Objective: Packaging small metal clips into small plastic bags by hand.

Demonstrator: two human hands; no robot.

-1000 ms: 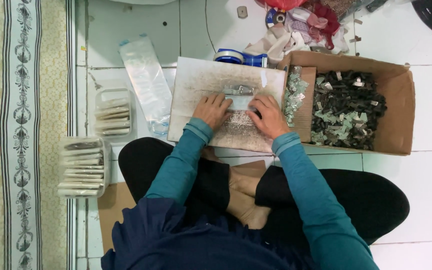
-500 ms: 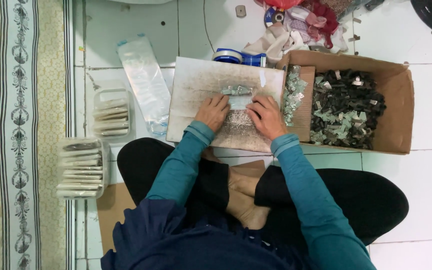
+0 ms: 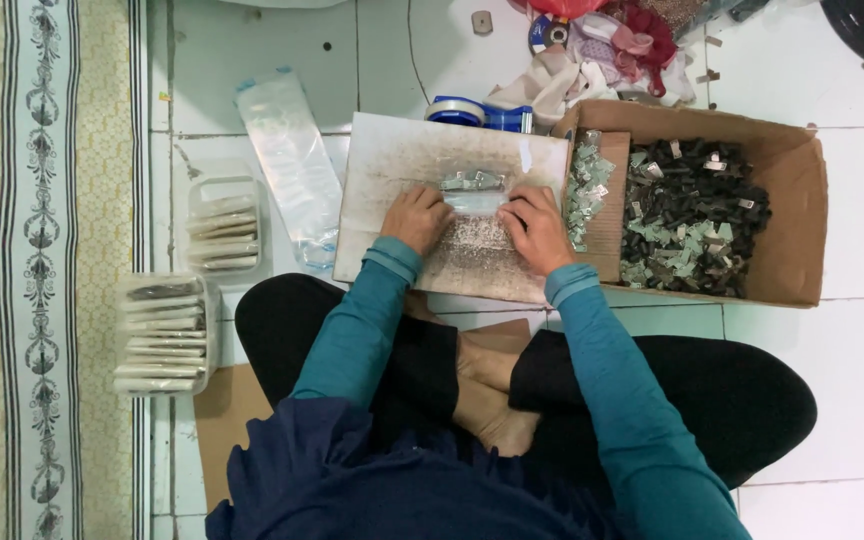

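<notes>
Glossy plastic sleeve point(image 3: 292, 160), matt cardboard box point(image 3: 797, 230)

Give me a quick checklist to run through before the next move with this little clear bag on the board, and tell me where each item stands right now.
1. Both hands on the small clear bag: ok, left hand and right hand press on its two ends.
2. Bag lies on the board: ok, flat near the middle.
3. Small metal pieces lined up at the bag's far edge: ok, a short row shows there.
4. Bag sealed: cannot tell, too small to see.
5. Tape dispenser in reach: ok, just beyond the board.
6. Cardboard box of parts close by: ok, beside the right hand.
</notes>
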